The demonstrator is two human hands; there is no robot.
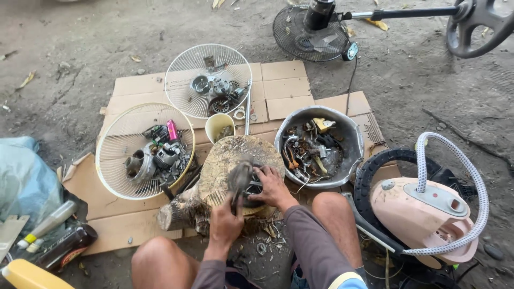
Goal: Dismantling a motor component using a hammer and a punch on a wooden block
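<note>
Head view, looking down at a seated person working over a wood stump [225, 166] that is resting on flattened cardboard [284, 85]. I am seeing the left hand [225, 222] closing around the handle of a blurred tool [240, 179], apparently a hammer, whose long axis is running from near to far, head at the far end. The right hand [272, 184] is lying just right of it, fingers curling down onto a small dark motor part [252, 188] sitting on the stump top; whether it is pinching the part or only pressing it I cannot tell. The part is lying directly between the two hands, the right hand touching it and so nearer, the tool head hovering just left of it and above.

Counting: two white fan guards [143, 152] are lying on the cardboard at the left and far side, each holding loose metal parts; one grey metal basin [353, 142] of scrap is standing right of the stump; one small cream cup [218, 126] is standing just beyond the stump; one pink appliance with a braided hose [423, 206] is sitting at the near right; one standing fan [313, 27] is lying at the far right; two bottles [59, 235] are lying at the near left
</note>
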